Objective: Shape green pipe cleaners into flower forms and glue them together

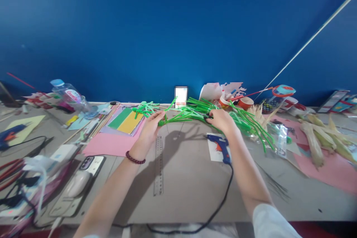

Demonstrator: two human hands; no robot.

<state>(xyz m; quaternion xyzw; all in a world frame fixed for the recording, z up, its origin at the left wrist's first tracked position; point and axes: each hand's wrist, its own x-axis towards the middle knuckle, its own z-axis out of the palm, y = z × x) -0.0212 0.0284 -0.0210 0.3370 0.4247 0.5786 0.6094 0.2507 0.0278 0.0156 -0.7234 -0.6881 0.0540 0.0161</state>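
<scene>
My left hand [152, 126] is closed in a pinch on a green pipe cleaner [170, 105], with its bracelet-wearing wrist over the table. From those fingers, bent green stems reach right toward my right hand [221, 121]. That hand is closed around a black-handled tool [207, 118], mostly hidden by the fingers; its kind does not show. A bundle of green pipe cleaners [202, 105] lies just behind it, and more long stems [258, 128] spread to its right. A blue glue gun [222, 147] rests on a white card below the right wrist.
A clear ruler [158, 167] lies between my arms. Pink sheets [111, 144] and colored felt [122, 121] are left, with a phone [67, 200], a white mouse [79, 184] and a plastic bottle [68, 93]. Dried corn husks [314, 143] lie right. A black cord [220, 206] crosses the front.
</scene>
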